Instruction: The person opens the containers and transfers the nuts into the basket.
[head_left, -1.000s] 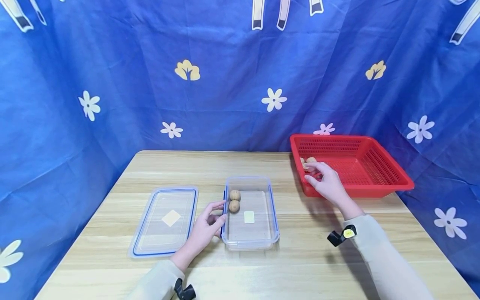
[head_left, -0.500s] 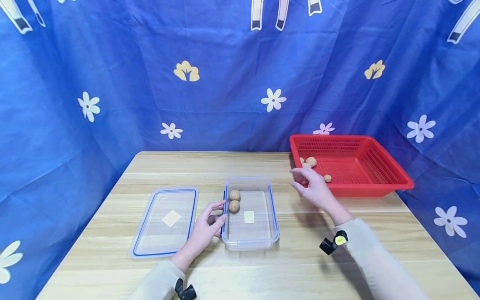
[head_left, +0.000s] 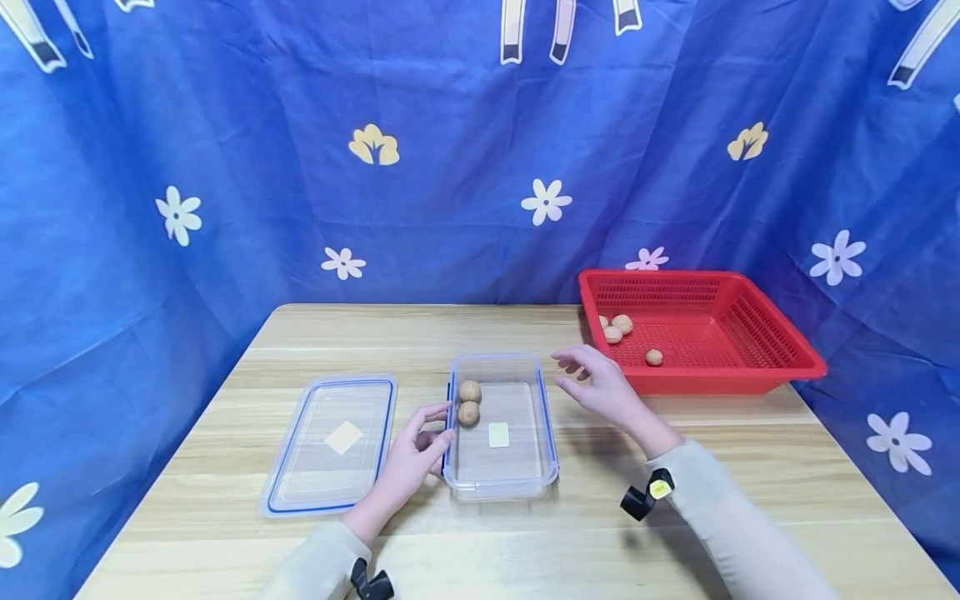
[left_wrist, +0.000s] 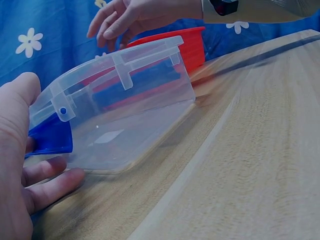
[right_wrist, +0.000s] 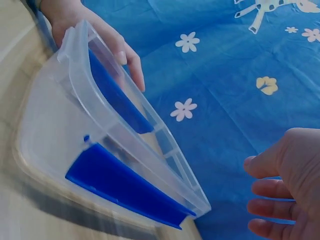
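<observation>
Two walnuts (head_left: 468,413) lie touching along the left wall of a clear plastic box (head_left: 517,482) with blue side flaps. My left hand (head_left: 411,450) holds that box at its left side, thumb near the rim and fingers by the blue flap (left_wrist: 52,135). Between the box and a red basket (head_left: 731,383), my right hand (head_left: 600,387) hovers above the table. Its fingers are loosely bent and apart from the thumb; the right wrist view shows nothing between them. Inside the basket, several walnuts (head_left: 622,324) sit by the left wall, with a single walnut (head_left: 654,357) nearer the front.
A clear lid (head_left: 307,479) with a blue seal and a pale diamond-shaped label lies left of my left hand on the wooden table (head_left: 480,550). A blue patterned curtain (head_left: 450,200) hangs behind the table and at both sides.
My right hand has come out of the red basket and moved left toward the clear box, uncovering the walnut near the basket's front. My left hand and the box stay in place.
</observation>
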